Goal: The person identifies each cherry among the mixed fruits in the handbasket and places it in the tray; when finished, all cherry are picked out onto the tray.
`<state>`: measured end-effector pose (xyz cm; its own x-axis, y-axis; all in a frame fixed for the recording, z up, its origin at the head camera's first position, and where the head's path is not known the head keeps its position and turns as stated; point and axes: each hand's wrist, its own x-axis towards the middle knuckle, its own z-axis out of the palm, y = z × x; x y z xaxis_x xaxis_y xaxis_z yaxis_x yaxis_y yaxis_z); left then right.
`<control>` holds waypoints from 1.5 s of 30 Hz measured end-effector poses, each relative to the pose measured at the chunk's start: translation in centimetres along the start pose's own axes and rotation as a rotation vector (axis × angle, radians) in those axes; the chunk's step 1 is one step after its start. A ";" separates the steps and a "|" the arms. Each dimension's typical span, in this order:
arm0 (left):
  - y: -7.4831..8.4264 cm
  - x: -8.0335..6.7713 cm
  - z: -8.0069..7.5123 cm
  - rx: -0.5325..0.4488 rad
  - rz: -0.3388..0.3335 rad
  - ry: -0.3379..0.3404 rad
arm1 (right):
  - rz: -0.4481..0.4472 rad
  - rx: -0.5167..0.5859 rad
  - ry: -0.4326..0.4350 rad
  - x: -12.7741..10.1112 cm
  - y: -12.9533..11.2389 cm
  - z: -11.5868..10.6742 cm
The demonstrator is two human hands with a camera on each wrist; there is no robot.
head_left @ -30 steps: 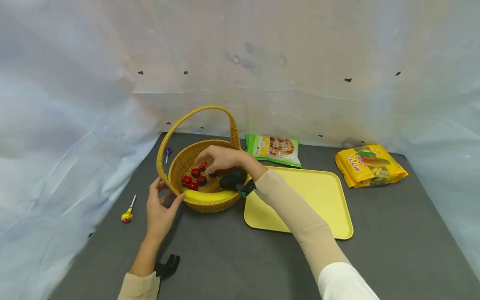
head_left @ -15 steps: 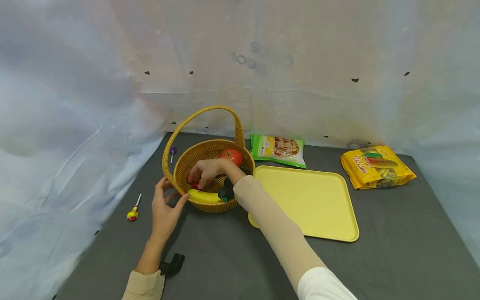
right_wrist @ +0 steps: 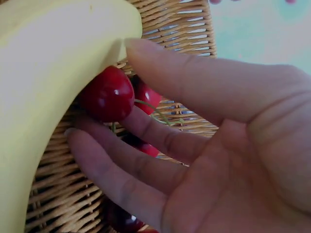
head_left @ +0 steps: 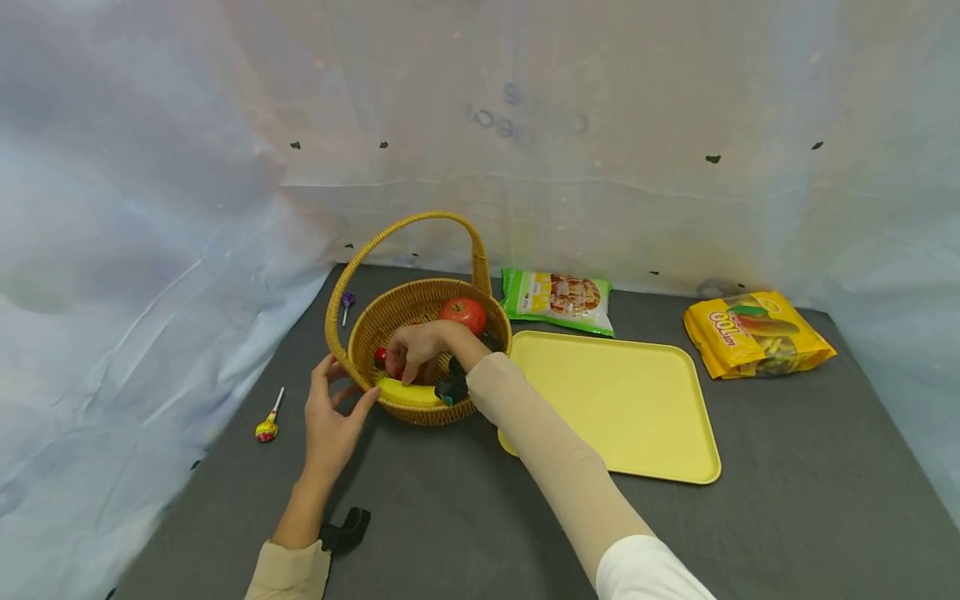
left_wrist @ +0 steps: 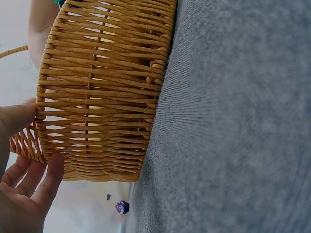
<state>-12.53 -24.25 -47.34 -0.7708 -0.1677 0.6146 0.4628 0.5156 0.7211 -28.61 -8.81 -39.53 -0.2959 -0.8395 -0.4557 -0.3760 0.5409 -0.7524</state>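
A wicker basket [head_left: 397,304] with a tall handle stands on the dark tabletop, holding a banana [head_left: 408,393], a tomato [head_left: 463,314] and several cherries [right_wrist: 108,94]. My left hand [head_left: 330,429] grips its near left rim by the handle's foot; in the left wrist view the thumb lies on one side, fingers on the other. Inside the basket, my right hand [head_left: 420,346] reaches down among the cherries. The right wrist view shows its bent fingers behind one cherry, the thumb apart from it by the banana's end. A dark object beneath my right wrist is mostly hidden.
Right of the basket lies a yellow tray [head_left: 622,408]. Behind it is a green and white snack bag [head_left: 558,302], with a yellow bag [head_left: 757,335] at far right. Two lollipops lie left: a yellow-red lollipop [head_left: 266,427] and a purple lollipop [head_left: 347,302].
My right hand has moved left and nearer over the basket, down among the cherries by the banana, uncovering the tomato. The left hand keeps its grip on the rim. The head view shifted slightly.
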 end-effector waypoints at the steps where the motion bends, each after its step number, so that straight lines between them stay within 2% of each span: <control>1: -0.1 0.0 0.0 -0.002 0.000 0.001 | 0.004 -0.009 0.003 0.0 0.0 0.0; 8: -0.2 -0.2 0.0 0.009 -0.010 0.000 | -0.012 -0.048 0.020 -0.2 0.3 0.1; 11: 0.0 -0.1 0.0 0.013 -0.012 0.005 | -0.067 -0.033 0.052 -1.2 0.4 -0.5; 14: 0.8 0.2 0.1 0.005 0.002 0.006 | -0.158 -0.023 0.109 -3.3 0.6 -1.6; 16: 1.7 0.4 0.1 -0.011 0.014 0.002 | -0.237 -0.036 0.175 -5.3 1.2 -2.3; 19: 3.0 0.7 0.2 -0.028 0.024 -0.009 | -0.328 -0.049 0.334 -9.0 3.0 -2.6; 22: 3.7 0.9 0.2 -0.034 0.030 -0.005 | -0.356 0.017 0.510 -12.9 5.6 -2.2; 25: 3.8 0.9 0.1 -0.034 0.033 0.008 | -0.317 0.144 0.671 -15.7 8.9 -1.3; 27: 3.7 0.9 0.0 -0.034 0.028 0.014 | -0.265 0.216 0.747 -16.5 11.2 -0.5; 30: 3.5 0.8 0.0 -0.032 0.028 0.011 | -0.186 0.254 0.800 -16.6 14.3 0.8; 33: 3.5 0.7 0.0 -0.037 0.025 0.002 | -0.138 0.263 0.801 -15.7 16.4 1.7; 39: 3.7 0.8 0.0 -0.026 0.022 -0.001 | -0.102 0.212 0.862 -14.3 17.9 2.5; 43: 3.6 0.8 0.0 -0.013 0.028 0.002 | -0.088 0.198 0.863 -14.1 17.9 2.6; 45: 3.6 0.8 -0.1 -0.004 0.028 0.003 | -0.086 0.210 0.843 -14.5 16.9 2.7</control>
<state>-11.42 -22.61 -44.24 -0.7563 -0.1561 0.6354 0.4855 0.5169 0.7050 -28.35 12.34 -46.92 -0.8563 -0.5142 0.0485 -0.2821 0.3871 -0.8778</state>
